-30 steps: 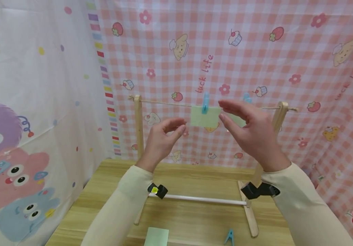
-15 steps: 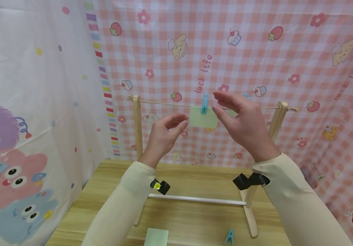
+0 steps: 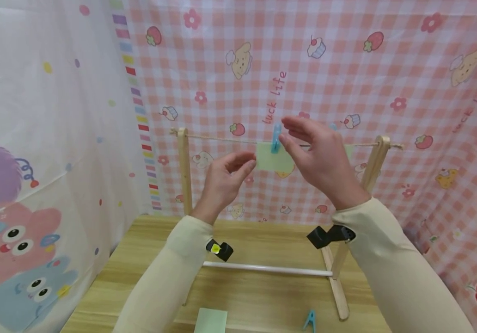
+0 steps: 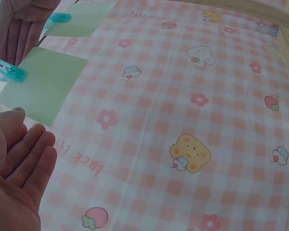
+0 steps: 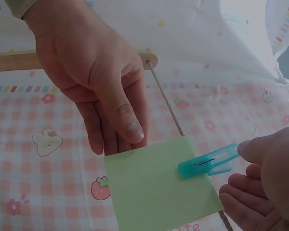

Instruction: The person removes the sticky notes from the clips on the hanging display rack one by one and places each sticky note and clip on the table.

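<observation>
A light green paper square [image 3: 267,158] hangs from a rope, held by a blue clothespin [image 3: 276,141] at its top edge. My left hand [image 3: 223,182] is at the paper's left edge, thumb and fingers apart, with fingertips right by the edge in the right wrist view. At the other side, my right hand [image 3: 321,159] has its thumb tip against the clothespin's handle end, its fingers spread loosely below and apart from the clip. Behind the right hand, a second green paper [image 4: 84,19] hangs under another blue clothespin [image 4: 60,18], mostly hidden in the head view.
The rope [image 3: 222,138] runs between two wooden posts [image 3: 184,171], joined low down by a white bar [image 3: 267,268]. On the wooden table [image 3: 259,300] lie a green paper pad [image 3: 211,320] and a loose blue clothespin [image 3: 310,320]. Patterned cloth surrounds the stand.
My right hand has moved left and slightly up, from the paper's right edge to the clothespin. My left hand has shifted a little right and up to the paper's left edge.
</observation>
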A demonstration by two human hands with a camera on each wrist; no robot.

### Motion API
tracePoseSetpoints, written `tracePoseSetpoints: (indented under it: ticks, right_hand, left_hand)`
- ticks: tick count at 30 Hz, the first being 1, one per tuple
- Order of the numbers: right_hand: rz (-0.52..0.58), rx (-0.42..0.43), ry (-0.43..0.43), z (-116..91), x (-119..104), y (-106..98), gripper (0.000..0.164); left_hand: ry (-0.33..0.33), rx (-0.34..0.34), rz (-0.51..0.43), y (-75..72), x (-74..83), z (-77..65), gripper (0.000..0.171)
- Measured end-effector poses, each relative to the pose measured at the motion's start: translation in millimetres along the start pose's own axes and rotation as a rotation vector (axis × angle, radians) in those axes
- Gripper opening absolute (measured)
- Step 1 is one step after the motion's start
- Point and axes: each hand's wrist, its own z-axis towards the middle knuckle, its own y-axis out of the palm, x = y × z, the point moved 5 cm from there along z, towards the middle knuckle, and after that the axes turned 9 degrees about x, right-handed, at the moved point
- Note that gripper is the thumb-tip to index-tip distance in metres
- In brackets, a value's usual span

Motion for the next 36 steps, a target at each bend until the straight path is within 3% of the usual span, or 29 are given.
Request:
tracePoseSetpoints:
  ticks: [19, 36]
  right_hand:
    - [-0.031, -0.041, 0.001, 6.9, 2.9, 10.7, 0.035]
    - [0.022, 0.042, -0.022, 8.1, 2.2, 8.7, 0.030]
  left_hand:
    - [-0.062, -0.047, -0.066, 8.9, 0.3, 4.5, 0.024]
    - [-0.062, -0.053, -0.064, 7.8, 4.0, 6.1, 0.022]
